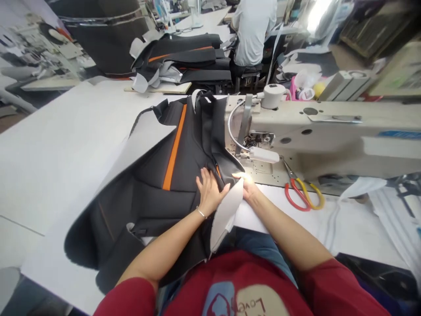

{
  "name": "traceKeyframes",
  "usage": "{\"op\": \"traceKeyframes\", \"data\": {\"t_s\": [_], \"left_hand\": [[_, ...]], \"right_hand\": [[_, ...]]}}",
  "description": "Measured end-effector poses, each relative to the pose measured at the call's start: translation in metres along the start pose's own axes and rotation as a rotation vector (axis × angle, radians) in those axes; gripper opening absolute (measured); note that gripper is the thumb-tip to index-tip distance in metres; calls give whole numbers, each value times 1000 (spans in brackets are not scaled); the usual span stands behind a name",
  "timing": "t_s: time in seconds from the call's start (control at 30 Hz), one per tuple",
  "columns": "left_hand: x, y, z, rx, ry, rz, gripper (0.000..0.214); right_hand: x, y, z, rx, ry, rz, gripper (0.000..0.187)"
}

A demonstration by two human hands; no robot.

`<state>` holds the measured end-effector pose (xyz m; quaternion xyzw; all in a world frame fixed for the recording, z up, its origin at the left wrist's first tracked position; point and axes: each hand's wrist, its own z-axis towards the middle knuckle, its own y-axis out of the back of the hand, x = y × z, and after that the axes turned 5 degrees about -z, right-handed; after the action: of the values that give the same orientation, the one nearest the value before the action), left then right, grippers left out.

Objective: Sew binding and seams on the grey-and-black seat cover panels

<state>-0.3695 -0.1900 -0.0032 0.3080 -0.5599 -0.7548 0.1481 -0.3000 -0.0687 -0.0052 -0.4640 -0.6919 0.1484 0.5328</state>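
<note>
A large black seat cover (151,175) with an orange stripe (174,149) and pale grey backing lies spread over the white table, left of the sewing machine (315,131). My left hand (209,191) rests on the cover with its fingers spread. Close to the machine's needle area, my right hand (248,186) pinches the cover's edge, thumb on top and the other fingers hidden beneath. Below that hand a grey-backed flap (225,217) hangs folded over toward my lap. The cover's upper edge lies beside the presser foot, but I cannot tell whether it is under it.
Scissors (302,193) with red and yellow handles lie right of my right hand, tips on the machine bed. A white lamp (265,155) on a bent neck stands near the needle. More black covers (187,57) are piled behind. A person (253,33) sits beyond.
</note>
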Motion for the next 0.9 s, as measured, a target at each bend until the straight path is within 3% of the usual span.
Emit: {"op": "traceKeyframes", "data": {"t_s": [0.1, 0.23, 0.57, 0.9], "left_hand": [[0, -11, 0, -33, -21, 3, 70], [4, -23, 1, -39, -11, -21, 57], [11, -25, -2, -63, -55, -33, 75], [10, -26, -3, -100, -53, -33, 74]], "right_hand": [[-1, -7, -1, -2, 52, 82, 14], [0, -14, -5, 88, 145, 39, 36], [-4, -9, -4, 96, 145, 67, 40], [-4, -14, -6, 48, 166, 106, 48]]}}
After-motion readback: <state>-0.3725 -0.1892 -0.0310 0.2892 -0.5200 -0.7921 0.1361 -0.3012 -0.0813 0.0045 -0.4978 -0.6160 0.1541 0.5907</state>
